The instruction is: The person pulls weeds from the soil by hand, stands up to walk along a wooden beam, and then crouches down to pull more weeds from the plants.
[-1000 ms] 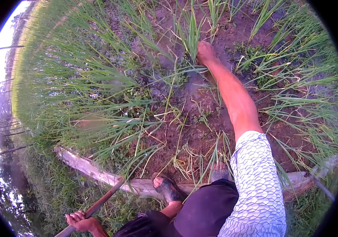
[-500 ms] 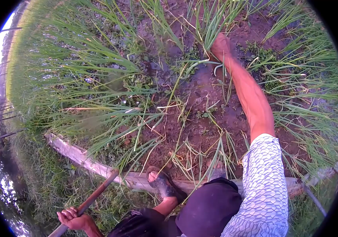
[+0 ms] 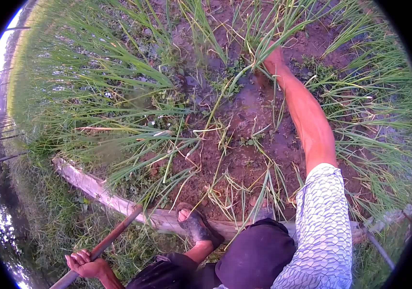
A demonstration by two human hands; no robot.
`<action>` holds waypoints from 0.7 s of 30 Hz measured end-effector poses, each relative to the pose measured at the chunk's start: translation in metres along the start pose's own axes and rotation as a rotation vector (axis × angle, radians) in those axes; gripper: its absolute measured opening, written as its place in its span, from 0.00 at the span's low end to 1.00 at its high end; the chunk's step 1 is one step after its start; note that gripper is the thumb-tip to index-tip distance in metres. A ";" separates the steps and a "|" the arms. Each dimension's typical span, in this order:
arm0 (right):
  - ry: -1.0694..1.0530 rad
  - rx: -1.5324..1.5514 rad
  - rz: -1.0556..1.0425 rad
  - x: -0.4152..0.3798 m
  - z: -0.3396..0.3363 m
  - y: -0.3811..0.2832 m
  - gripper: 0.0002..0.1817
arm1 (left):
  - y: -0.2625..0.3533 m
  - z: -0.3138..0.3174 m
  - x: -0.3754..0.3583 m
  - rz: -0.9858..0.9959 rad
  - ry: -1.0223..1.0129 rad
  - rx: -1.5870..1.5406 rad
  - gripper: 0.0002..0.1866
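Observation:
My right hand [image 3: 273, 57] reaches far forward to the base of a clump of green onions [image 3: 259, 43]. It is closed at the clump, with the fingers partly hidden behind the leaves. Wet brown mud [image 3: 251, 103] surrounds the stems. At the lower left, my left hand [image 3: 86, 265] is wrapped round a wooden pole [image 3: 112, 236]. The pole slants up to the right, its upper end overlapping a pale log.
The pale log [image 3: 95, 184] edges the bed, close to my sandalled foot [image 3: 196, 226]. More onion plants [image 3: 374, 96] grow on both sides, with small weeds between. My dark-clothed knee [image 3: 256, 253] is in the foreground. Thin stakes [image 3: 3, 161] stand at the far left.
My right hand has shifted slightly down and right at the clump, and the onion leaves now lean further right over it. My left hand and the pole moved slightly left.

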State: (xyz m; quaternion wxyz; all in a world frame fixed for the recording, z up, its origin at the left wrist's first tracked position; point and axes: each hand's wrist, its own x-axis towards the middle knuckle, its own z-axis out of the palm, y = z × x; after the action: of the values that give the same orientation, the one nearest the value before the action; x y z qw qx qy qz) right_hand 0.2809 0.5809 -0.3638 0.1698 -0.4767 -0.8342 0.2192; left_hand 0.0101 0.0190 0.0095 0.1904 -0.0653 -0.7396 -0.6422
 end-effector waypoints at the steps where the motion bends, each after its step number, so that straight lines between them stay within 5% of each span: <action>1: -0.034 0.031 0.021 0.001 0.002 0.000 0.12 | 0.000 -0.002 0.001 -0.002 -0.009 -0.009 0.18; 6: -0.191 -0.097 0.196 0.000 0.001 -0.019 0.19 | 0.000 -0.002 0.000 0.018 0.002 0.019 0.17; 13: -0.181 -0.237 0.022 -0.013 -0.007 -0.016 0.10 | 0.001 0.000 -0.001 0.024 0.034 0.038 0.17; 21: -0.201 -0.057 0.005 -0.026 -0.026 0.018 0.18 | -0.001 -0.003 0.001 0.022 -0.002 0.023 0.17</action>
State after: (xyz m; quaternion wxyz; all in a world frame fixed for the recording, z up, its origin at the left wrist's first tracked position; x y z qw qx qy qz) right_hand 0.3189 0.5713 -0.3533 0.0709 -0.4591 -0.8516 0.2428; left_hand 0.0092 0.0153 0.0090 0.1975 -0.0720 -0.7464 -0.6314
